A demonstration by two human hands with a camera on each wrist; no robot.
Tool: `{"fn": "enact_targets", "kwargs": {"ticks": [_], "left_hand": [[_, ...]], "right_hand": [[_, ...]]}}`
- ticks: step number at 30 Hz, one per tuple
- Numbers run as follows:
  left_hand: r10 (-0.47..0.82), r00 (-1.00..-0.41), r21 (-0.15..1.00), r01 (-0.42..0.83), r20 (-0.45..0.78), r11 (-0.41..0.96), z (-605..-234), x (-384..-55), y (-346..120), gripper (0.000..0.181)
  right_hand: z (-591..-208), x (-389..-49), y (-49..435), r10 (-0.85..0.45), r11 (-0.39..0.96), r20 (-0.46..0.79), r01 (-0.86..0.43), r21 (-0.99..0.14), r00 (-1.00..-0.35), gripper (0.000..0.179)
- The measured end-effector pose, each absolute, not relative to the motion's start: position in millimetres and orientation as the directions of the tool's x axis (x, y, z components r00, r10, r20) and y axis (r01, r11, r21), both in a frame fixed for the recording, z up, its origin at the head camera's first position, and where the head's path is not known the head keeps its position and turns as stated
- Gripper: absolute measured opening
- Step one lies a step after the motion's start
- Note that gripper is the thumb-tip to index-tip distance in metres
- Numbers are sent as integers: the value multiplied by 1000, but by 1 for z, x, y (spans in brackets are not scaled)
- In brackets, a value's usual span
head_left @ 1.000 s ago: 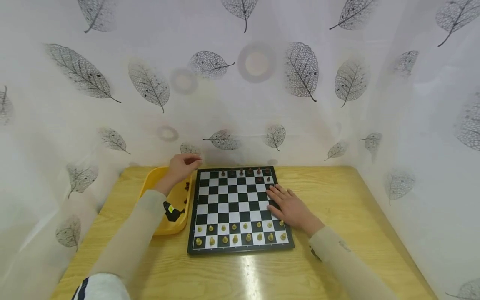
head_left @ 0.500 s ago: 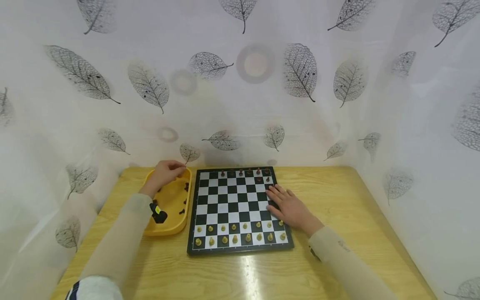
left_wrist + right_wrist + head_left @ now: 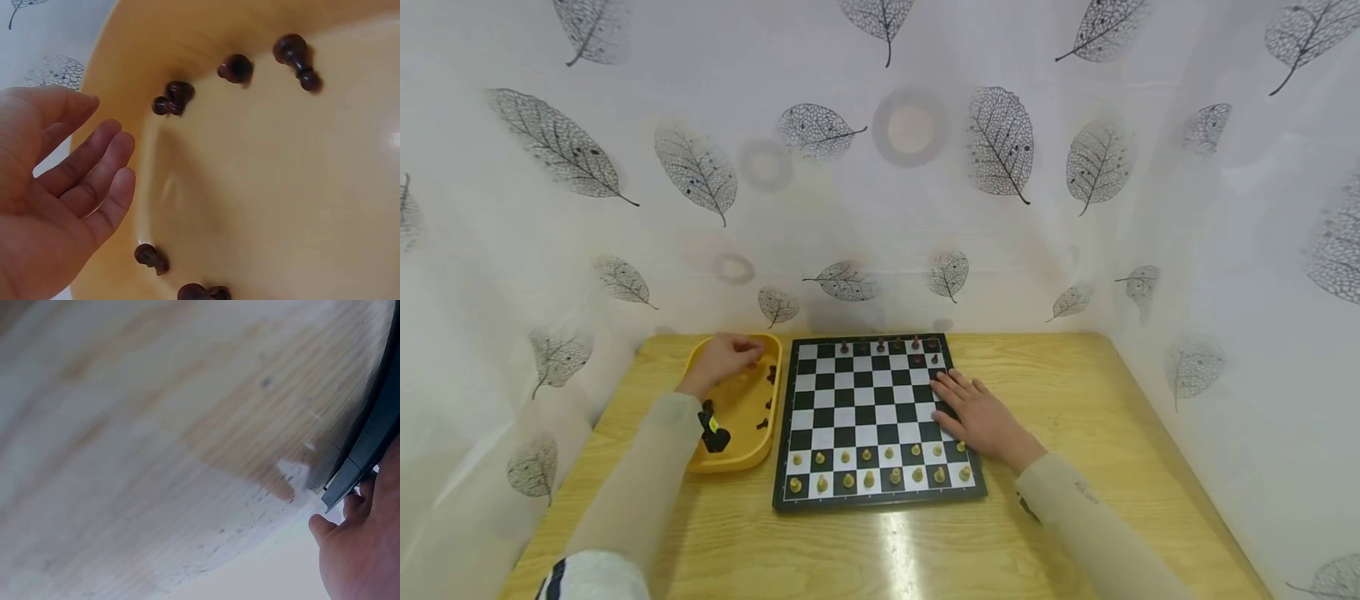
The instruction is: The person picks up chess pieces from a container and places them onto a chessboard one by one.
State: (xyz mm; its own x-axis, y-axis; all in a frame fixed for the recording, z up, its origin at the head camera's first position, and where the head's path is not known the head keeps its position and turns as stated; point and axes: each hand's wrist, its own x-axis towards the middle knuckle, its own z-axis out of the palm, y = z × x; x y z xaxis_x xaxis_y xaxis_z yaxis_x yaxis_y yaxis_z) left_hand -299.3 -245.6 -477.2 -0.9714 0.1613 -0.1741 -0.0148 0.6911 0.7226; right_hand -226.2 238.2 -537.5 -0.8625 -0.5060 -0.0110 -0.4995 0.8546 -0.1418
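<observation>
My left hand (image 3: 721,364) is over the far end of a yellow plastic basin (image 3: 737,460). In the left wrist view its fingers (image 3: 103,156) are loosely bent, with nothing between them and the thumb. Several dark brown chess pieces lie scattered along the basin's floor; among them is a pawn (image 3: 295,59) on its side, and another dark piece (image 3: 175,97) lies nearest the fingertips. My right hand (image 3: 985,421) rests flat with spread fingers on the right edge of the chessboard (image 3: 856,392). That board's dark edge (image 3: 369,437) also shows in the right wrist view.
Two rows of yellowish chess pieces (image 3: 895,476) stand along the board's near side. Several dark pieces (image 3: 881,345) stand at its far right. The wooden table (image 3: 820,554) backs onto a white leaf-patterned curtain (image 3: 850,208).
My left hand has moved left and down, from between the basin and the board's far corner to over the basin. My right hand stays on the board's edge.
</observation>
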Motion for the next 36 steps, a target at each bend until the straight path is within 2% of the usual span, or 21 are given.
{"fn": "enact_targets", "kwargs": {"ticks": [6,17,25,36], "left_hand": [[161,-963,696,-38,-218,717,-487,-303,-246,34],[239,-947,673,35,-213,739,-494,-307,-245,28],[274,-941,662,77,-199,745,-499,-312,-242,30],[250,-946,591,83,-208,803,-499,-313,-236,32]], "right_hand": [[-537,-226,237,-497,860,-25,-489,-146,-867,72],[-540,-227,237,-495,863,-33,-487,-133,-868,72],[-538,-225,236,-491,865,-33,-482,-139,-871,72],[-538,-228,237,-500,859,-20,-493,-136,-866,72]]}}
